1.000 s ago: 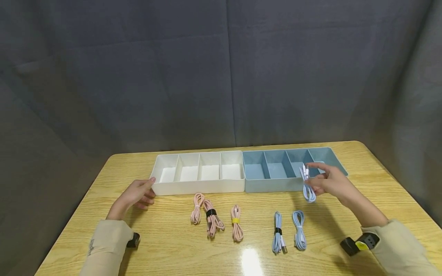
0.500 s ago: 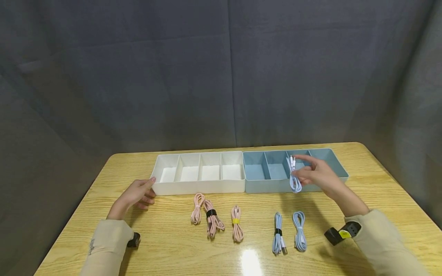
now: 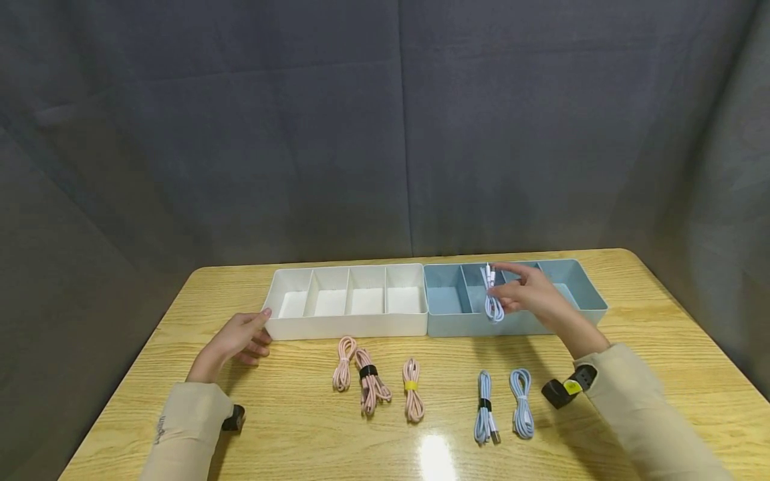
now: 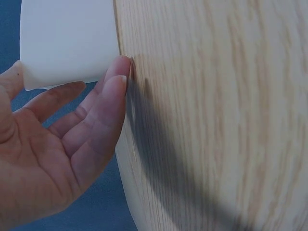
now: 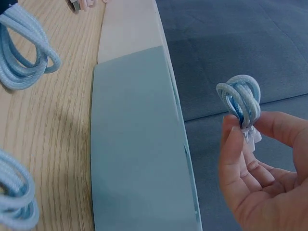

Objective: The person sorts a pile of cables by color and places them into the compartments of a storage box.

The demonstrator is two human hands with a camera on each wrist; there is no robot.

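Note:
My right hand (image 3: 532, 294) pinches a coiled light-blue charging cable (image 3: 493, 304) between thumb and fingers, above the blue divided organizer box (image 3: 469, 325). White plugs point upward in the head view; the right wrist view shows the cable's loops (image 5: 245, 98) close up. The hanging cable appears in front of the second compartment from the left; nothing shows it touching the box. My left hand (image 3: 237, 337) rests with relaxed fingers against the left end of the white divided organizer box (image 3: 349, 327). In the left wrist view, fingertips (image 4: 115, 82) touch that box's end (image 4: 70, 43).
Two coiled blue cables, one with a black tie (image 3: 484, 407) and one beside it (image 3: 521, 404), lie before the blue box. Three pink bundles, a plain one (image 3: 343, 364), a black-tied one (image 3: 371, 384) and a yellow-tied one (image 3: 412, 391), lie left of them. A dark curtain (image 3: 385, 133) hangs behind the table.
My right hand has carried the pinched blue cable leftward and slightly farther back, from the box's right half to the second compartment from the left. The left hand has stayed in place.

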